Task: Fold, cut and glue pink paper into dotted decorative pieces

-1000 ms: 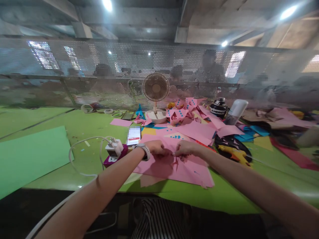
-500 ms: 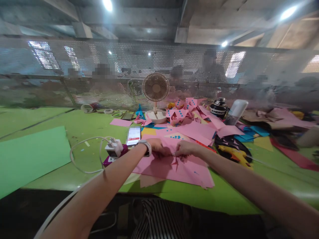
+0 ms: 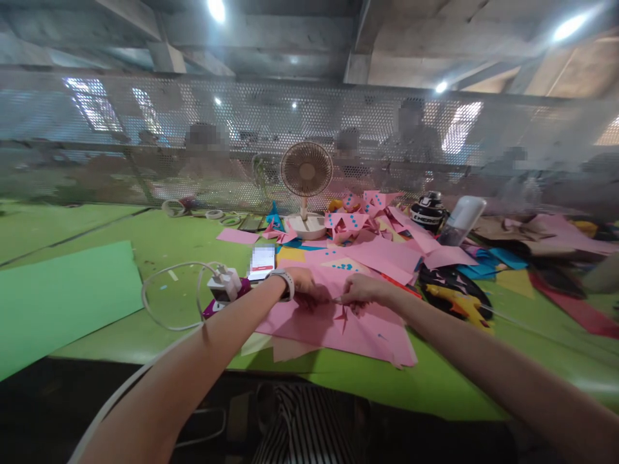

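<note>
My left hand (image 3: 305, 287), with a white watch on its wrist, and my right hand (image 3: 360, 290) meet over a stack of pink paper sheets (image 3: 348, 328) on the green table (image 3: 159, 248). Both hands are closed in a pinch on a small pink folded paper piece (image 3: 338, 308) between them. The fingertips nearly touch. The piece is small and partly hidden by my fingers.
A white charger with cable (image 3: 220, 283) and a phone (image 3: 264, 261) lie left of my hands. A small fan (image 3: 306, 187) stands behind, amid pink, blue and yellow paper scraps (image 3: 387, 248). A large green sheet (image 3: 58, 296) lies at left. People sit behind a mesh screen (image 3: 242, 135).
My hands stay pinched together over the pink paper; the view has shifted slightly, and my left arm has edged a little to the right.
</note>
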Tool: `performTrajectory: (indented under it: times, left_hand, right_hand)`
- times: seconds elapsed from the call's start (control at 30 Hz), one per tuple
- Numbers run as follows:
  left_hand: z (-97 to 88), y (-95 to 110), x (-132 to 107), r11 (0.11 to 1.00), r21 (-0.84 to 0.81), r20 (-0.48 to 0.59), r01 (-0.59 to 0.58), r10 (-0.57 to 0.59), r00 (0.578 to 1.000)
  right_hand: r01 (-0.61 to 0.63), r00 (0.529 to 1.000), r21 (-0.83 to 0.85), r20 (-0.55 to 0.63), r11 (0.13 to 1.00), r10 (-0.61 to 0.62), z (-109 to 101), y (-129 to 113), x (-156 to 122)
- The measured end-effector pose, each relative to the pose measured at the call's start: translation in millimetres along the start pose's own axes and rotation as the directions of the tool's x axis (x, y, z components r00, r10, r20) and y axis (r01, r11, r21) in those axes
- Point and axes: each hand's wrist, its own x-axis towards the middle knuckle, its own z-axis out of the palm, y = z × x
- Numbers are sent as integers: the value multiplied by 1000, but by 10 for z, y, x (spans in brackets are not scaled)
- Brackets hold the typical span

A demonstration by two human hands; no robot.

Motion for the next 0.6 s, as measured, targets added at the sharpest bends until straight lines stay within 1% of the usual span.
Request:
performTrajectory:
  times: [0.1,0.2,0.37,0.5,0.6]
  left_hand:
    - [4,-15,-22,1000,-13,4,3,-3,1000]
    - [9,-22,-52,1000,-12,-16,10,-10,1000]
    - [14,-42,-88,999,-51,-17,9,-10,1000]
    - [20,-54,-108,997,-73,-37,23,-26,999]
    - [24,-57,-127,997,-75,-44,28,-31,999]
  right_hand:
    - [3,1000,9,10,1000,-3,0,-1,-3]
    - [4,1000,21,10,1000,-5,2,-14,-21]
    - [26,1000,43,-13,999,-26,8,-28,-61]
    - [49,999,10,-12,999,-49,0,-11,-52]
    - [42,999,0,-10,999,-42,-6,8,-26]
